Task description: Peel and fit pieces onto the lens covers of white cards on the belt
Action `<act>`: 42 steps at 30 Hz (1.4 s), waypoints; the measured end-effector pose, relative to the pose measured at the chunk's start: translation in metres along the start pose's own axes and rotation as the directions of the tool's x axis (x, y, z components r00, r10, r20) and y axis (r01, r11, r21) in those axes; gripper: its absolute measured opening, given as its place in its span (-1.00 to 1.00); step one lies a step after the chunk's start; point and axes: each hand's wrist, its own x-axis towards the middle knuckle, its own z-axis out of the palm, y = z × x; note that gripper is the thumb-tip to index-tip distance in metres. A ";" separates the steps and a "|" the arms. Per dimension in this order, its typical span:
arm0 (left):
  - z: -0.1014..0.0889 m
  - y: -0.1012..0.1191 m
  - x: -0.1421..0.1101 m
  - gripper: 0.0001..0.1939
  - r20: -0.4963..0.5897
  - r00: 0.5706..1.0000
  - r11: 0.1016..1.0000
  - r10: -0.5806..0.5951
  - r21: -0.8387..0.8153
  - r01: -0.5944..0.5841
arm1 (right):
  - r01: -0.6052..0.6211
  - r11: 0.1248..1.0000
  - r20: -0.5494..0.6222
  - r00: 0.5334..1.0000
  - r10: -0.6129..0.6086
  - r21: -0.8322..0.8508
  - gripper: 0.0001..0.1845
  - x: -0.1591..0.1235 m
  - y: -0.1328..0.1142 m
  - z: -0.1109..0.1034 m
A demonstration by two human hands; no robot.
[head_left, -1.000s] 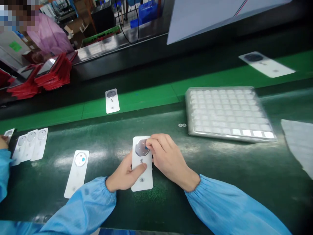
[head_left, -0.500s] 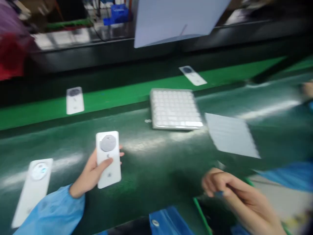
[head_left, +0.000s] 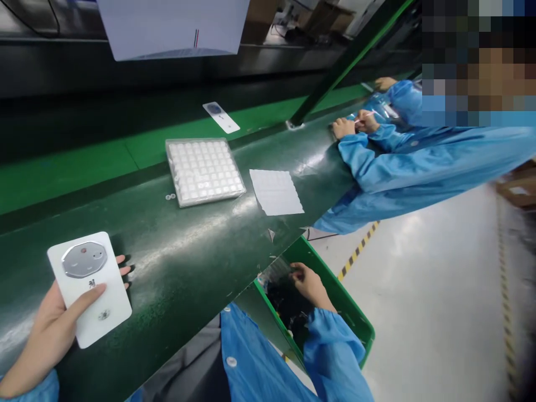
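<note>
My left hand (head_left: 62,318) holds a white phone-shaped panel (head_left: 98,307) above the green table, thumb on its face and fingertips showing past its right edge. A silver octagonal plate with small holes sits at the panel's upper end, with a dark character and a small round emblem below. Down at the right, my right hand (head_left: 310,285) is inside the green bin (head_left: 355,335), fingers curled together. Whether it pinches something is not clear. Clear plastic scrap (head_left: 278,271) lies beside its fingertips.
A clear tray of white pieces (head_left: 205,170) stands mid-table, two small rings (head_left: 170,196) at its left. A white sheet (head_left: 276,192) lies to its right, another white panel (head_left: 221,117) on the back ledge. A co-worker's hands (head_left: 352,125) work farther right, near a slanted post (head_left: 335,72).
The view has swung right. My right hand, pinching a small blue bit earlier, has gone down into the bin. My left hand still holds the white panel; other panels at left are out of view.
</note>
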 end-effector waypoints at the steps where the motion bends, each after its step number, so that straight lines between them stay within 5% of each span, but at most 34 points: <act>1: 0.000 -0.001 -0.001 -0.17 0.003 1.000 1.000 0.016 -0.021 -0.016 | 0.029 1.000 0.009 1.000 -0.029 -0.006 -0.70 -0.003 -0.004 -0.006; 6: -0.001 -0.010 -0.002 -0.18 0.101 0.986 0.985 0.129 -0.129 -0.115 | 0.285 0.953 0.137 0.945 -0.297 0.100 -0.41 -0.033 -0.059 -0.036; 10: -0.005 -0.016 -0.002 -0.26 0.159 0.964 0.966 0.212 -0.183 -0.182 | 0.537 0.780 0.257 0.743 -0.617 0.320 -0.46 -0.064 -0.150 -0.026; 13: -0.005 -0.020 -0.002 -0.34 0.187 0.951 0.957 0.248 -0.199 -0.211 | 0.762 0.623 0.200 0.592 -0.781 0.178 -0.57 -0.075 -0.230 0.006; 17: -0.006 -0.025 -0.002 -0.37 0.202 0.937 0.943 0.285 -0.233 -0.236 | 0.821 0.553 0.122 0.569 -0.813 -0.141 -0.56 -0.070 -0.317 0.059; 21: -0.008 -0.029 0.001 -0.39 0.196 0.943 0.939 0.271 -0.270 -0.213 | 0.773 0.561 0.077 0.605 -0.793 -0.294 -0.49 -0.066 -0.360 0.088; 27: -0.009 -0.028 0.002 -0.38 0.238 0.950 0.934 0.203 -0.340 -0.115 | 0.739 0.541 0.084 0.618 -0.782 -0.402 -0.52 -0.066 -0.352 0.098; 29: -0.009 -0.027 0.001 -0.41 0.243 0.952 0.934 0.184 -0.344 -0.093 | 0.798 0.476 0.100 0.543 -0.834 -0.368 -0.55 -0.067 -0.334 0.100; 33: -0.010 -0.028 0.002 -0.42 0.259 0.954 0.940 0.153 -0.337 -0.059 | 0.938 0.321 -0.020 0.321 -0.947 -0.133 -0.55 -0.067 -0.303 0.101; 38: -0.011 -0.027 0.003 -0.42 0.267 0.954 0.946 0.139 -0.322 -0.047 | 0.954 0.299 -0.059 0.300 -0.952 0.024 -0.58 -0.064 -0.301 0.096; 42: -0.011 -0.027 0.003 -0.48 0.258 0.954 0.945 0.151 -0.322 -0.063 | 0.981 0.188 -0.061 0.185 -0.981 -0.048 -0.68 -0.086 -0.278 0.088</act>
